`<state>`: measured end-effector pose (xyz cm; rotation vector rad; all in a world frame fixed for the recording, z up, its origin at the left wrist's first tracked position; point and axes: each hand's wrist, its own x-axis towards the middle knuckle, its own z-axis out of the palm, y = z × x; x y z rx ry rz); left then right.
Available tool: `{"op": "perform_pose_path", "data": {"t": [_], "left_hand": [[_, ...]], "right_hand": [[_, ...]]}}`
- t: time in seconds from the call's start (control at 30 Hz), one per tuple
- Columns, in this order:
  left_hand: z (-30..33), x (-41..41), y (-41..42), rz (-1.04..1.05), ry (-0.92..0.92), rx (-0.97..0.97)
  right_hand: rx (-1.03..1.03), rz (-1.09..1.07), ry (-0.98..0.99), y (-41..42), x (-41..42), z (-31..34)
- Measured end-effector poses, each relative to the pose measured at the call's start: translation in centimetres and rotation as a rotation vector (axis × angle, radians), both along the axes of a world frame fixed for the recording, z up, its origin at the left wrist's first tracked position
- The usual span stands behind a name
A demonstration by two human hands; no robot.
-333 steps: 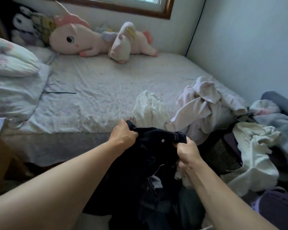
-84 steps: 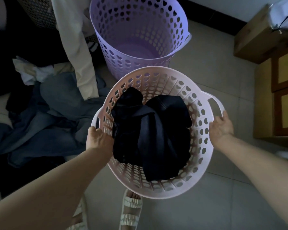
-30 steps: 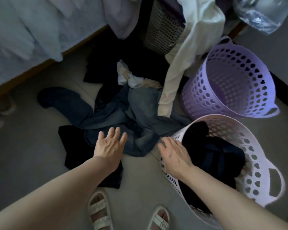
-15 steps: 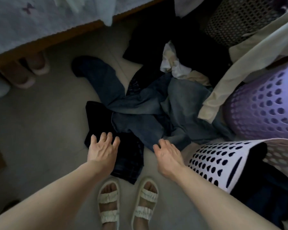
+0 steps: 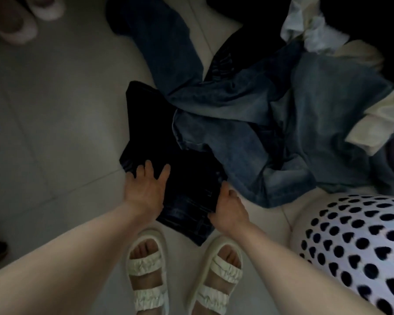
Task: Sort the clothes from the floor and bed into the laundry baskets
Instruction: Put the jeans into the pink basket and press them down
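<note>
Pressing dark ribbed denim (image 5: pixel 187 178) (apparently jeans), both hands.

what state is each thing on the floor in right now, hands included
left hand: fingers spread, pressed flat on the dark garment
right hand: gripping the dark garment's near edge
dark garment: flat on the floor, partly under the jeans
jeans: crumpled in a heap on the floor
white basket: by the right arm, dark inside, contents unclear
sandals: worn on both feet
slippers: lying unworn at top left
</note>
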<state>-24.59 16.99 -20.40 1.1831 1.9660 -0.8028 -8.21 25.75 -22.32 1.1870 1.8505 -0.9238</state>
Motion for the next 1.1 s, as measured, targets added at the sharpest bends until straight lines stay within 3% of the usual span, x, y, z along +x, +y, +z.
{"op": "perform_pose_path", "data": {"t": [0.13,0.3,0.43,0.63,0.87,1.1], "left_hand": [[-3.6,-0.8,-0.6,0.021,-0.089,0.015],[-6.0,0.1,-0.3,0.085,-0.179,0.022],[-5.7,0.4,-0.7,0.157,-0.261,0.122],[0.8,-0.5,0.1,0.117,-0.207,0.154],[13.0,-3.9,5.0,0.334,-0.19,0.364],[24.6,-5.5,9.7,0.171,-0.064,0.544]], "right_hand": [[-0.012,-0.189,-0.01,-0.1,-0.8,-3.8],[-0.032,-0.616,0.066,-0.1,-2.9,-6.6],[0.016,-0.632,0.047,0.9,-3.7,-5.0],[-0.111,-0.778,0.242,2.2,-5.5,2.3],[-0.083,-0.739,0.385,7.4,-7.2,14.5],[-0.085,-0.802,0.539,12.4,-8.3,27.9]]}}
